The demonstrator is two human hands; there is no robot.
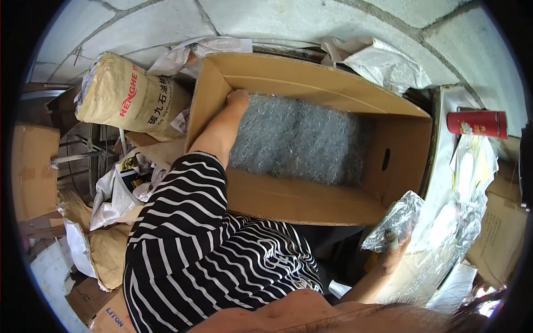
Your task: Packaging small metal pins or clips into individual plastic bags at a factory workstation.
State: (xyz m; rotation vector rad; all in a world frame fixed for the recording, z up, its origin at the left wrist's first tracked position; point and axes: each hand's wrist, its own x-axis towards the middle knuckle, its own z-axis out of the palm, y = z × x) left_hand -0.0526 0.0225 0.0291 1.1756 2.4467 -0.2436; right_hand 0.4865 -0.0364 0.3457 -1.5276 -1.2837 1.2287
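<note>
A large open cardboard box [316, 197] stands in front of me, partly filled with a layer of clear, shiny plastic-looking pieces [300, 139]. Into its far left corner reaches my left hand [237, 97], beside the inner wall; its fingertips are hidden, so I cannot tell whether they grip anything. Outside the near right corner, my right hand [395, 252] is closed around a crinkled clear plastic package [401, 216], thumb on top. What lies inside that package is hard to make out.
At the left leans a tan paper sack [130, 97], with cardboard and crumpled wrappers [114, 191] below it. On the right, a red cylindrical can [477, 123] lies by the wall, above more clear plastic bags [461, 211]. A block wall [266, 19] closes the far side.
</note>
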